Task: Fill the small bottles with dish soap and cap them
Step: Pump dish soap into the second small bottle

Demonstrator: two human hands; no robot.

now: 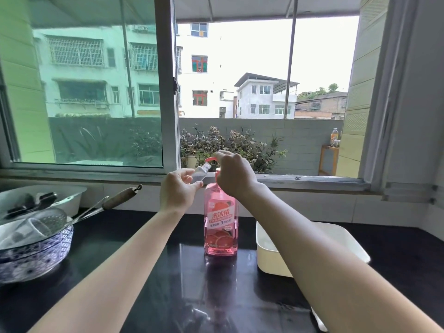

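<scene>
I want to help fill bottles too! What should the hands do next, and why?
Probably press the pump head down with the right hand. The left hand already holds the small bottle tilted, mouth at the spout, and it looks nearly empty.

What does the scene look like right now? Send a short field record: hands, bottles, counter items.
left hand: holds small clear bottle, tilted, mouth under the pump spout
right hand: on pump head of pink dish soap bottle
soap bottle: upright on black counter
small bottle cap: off
right of soap: white tray
left: patterned bowl with utensils
</scene>
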